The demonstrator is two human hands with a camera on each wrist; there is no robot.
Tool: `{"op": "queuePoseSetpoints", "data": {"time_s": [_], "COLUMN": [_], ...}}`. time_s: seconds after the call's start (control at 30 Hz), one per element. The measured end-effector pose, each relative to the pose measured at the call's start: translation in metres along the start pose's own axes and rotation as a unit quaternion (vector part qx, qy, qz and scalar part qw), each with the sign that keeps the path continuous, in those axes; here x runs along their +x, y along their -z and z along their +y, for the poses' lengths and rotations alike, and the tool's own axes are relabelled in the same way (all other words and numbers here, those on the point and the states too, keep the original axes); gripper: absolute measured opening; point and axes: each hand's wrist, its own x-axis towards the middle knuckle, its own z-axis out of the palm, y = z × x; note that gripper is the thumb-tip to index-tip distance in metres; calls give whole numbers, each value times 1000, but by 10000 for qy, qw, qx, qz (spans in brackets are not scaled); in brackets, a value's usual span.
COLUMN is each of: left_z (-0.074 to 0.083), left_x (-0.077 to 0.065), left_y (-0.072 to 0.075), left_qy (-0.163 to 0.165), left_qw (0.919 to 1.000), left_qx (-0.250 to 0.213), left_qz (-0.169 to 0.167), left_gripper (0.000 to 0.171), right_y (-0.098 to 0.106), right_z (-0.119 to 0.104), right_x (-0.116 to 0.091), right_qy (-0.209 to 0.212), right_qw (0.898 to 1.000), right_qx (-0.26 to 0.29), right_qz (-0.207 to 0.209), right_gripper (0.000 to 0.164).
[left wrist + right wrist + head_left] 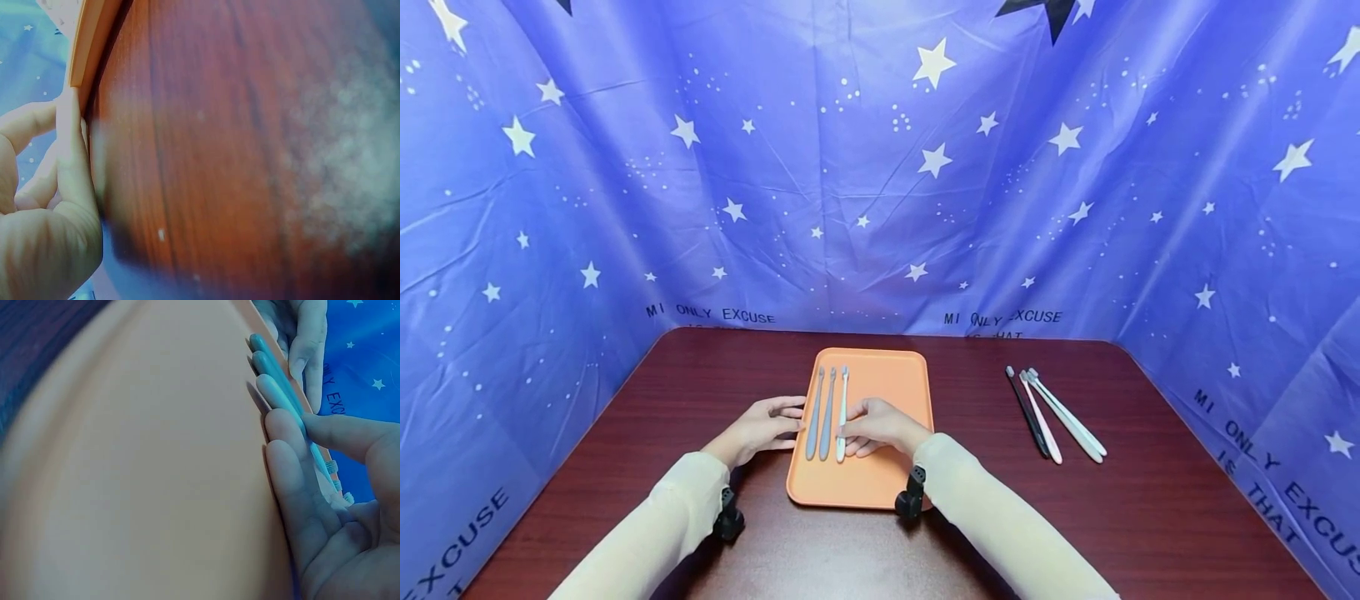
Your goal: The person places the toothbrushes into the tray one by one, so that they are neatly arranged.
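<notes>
On the orange tray point(880, 479) lie two grey-blue toothbrushes point(815, 421), side by side with their heads toward the far end. To the right of them is a white toothbrush point(844, 396), roughly parallel. My right hand point(883, 427) pinches this white toothbrush by its handle between thumb and fingers, low over the tray; in the right wrist view the white handle point(275, 394) shows beside the two darker ones. My left hand point(762, 429) touches the tray's left rim with fairly straight fingers, as the left wrist view also shows at the rim point(87, 47).
Right of the tray on the dark wooden table point(970, 517) lie a black toothbrush point(1028, 412), a pink toothbrush point(1042, 421) and white toothbrushes point(1071, 421) fanned close together. A blue star-printed curtain point(865, 167) encloses the table's back and sides.
</notes>
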Motion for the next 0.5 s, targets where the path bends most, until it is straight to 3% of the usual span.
{"op": "queuePoseSetpoints", "data": {"time_s": [0.5], "left_z": [2], "left_x": [0], "left_y": [1], "left_qy": [-37], "left_qw": [10000], "left_qx": [48], "left_qz": [-76], "left_gripper": [56], "right_y": [1], "right_z": [0], "right_x": [-2], "right_qy": [37], "right_qw": [10000], "right_qx": [-9], "right_qz": [38], "right_gripper": [36]}}
